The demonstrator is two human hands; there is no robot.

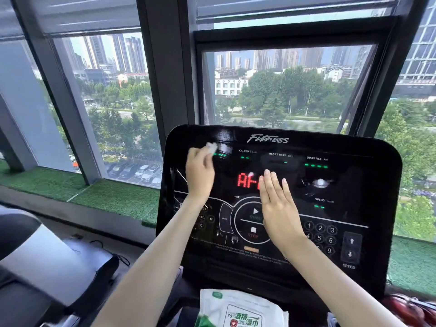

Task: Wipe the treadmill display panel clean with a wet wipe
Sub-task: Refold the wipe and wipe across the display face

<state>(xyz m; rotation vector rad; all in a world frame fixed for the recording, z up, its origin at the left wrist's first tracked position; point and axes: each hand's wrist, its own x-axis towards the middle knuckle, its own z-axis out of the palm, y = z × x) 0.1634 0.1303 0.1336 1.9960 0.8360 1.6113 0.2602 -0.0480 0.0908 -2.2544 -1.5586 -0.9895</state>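
Up near the far left corner of the black display panel (pixel 354 185), the bunched wet wipe (pixel 211 147) is pinched in the fingertips of the left hand (pixel 200 173), close to the panel's left edge. The right hand (pixel 278 208) lies flat on the middle, fingers straight and together, covering part of the red letters. The panel's right half lies uncovered out to its rounded edge. 1 pack of wipes (pixel 240 310) lies below the near edge.
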